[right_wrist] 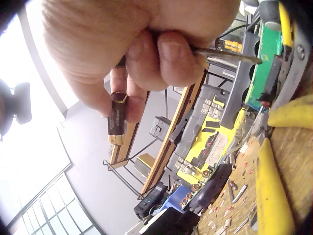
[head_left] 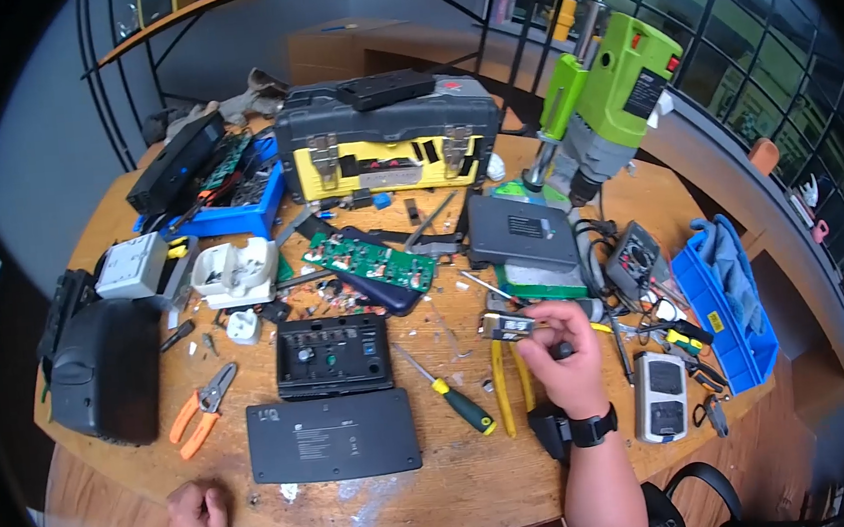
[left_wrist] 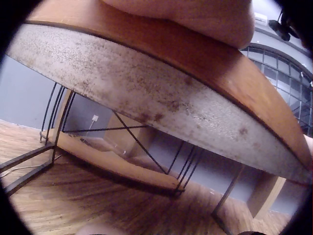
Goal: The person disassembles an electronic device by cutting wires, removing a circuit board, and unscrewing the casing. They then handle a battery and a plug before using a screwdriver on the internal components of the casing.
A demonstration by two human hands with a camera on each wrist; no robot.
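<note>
My right hand is raised over the right-middle of the table. Its thumb and fingers pinch a small black block with gold ends, battery-like in look. Curled fingers of the same hand also hold a thin screwdriver, whose shaft sticks out past them and whose dark handle is mostly hidden. Below that hand lie yellow-handled pliers. My left hand rests at the table's front edge, fingers loosely curled and holding nothing. Nearest to it is a flat dark panel, with an open black housing behind.
Orange-handled wire strippers and a green-handled screwdriver lie about the panel. A green circuit board sits mid-table before a toolbox. A green drill stands at back right; a blue bin is at the right edge.
</note>
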